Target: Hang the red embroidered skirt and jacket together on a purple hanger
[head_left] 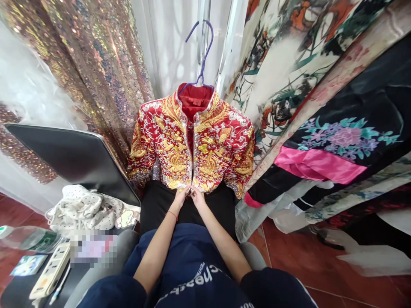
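Observation:
A red jacket [212, 141] with gold and silver embroidery lies against my lap, its stand collar at the far end. Inside its collar sits a purple hanger [203, 64], hook pointing up. At the bottom of the front opening, my left hand [182, 193] pinches the left-side hem corner. Right beside it, my right hand [196, 195] pinches the other hem corner, so the two front edges meet at the bottom. Higher up, the front edges are slightly apart and the red lining shows at the neck. The fingertips are small, and any fastener between them cannot be made out.
On the left stands a black chair back [70, 158], with a dotted white cloth [83, 209], a power strip [51, 269] and a plastic bottle [30, 238] near it. Sequined fabric [105, 55] hangs behind. Several garments hang at right, including a black floral one [379, 107].

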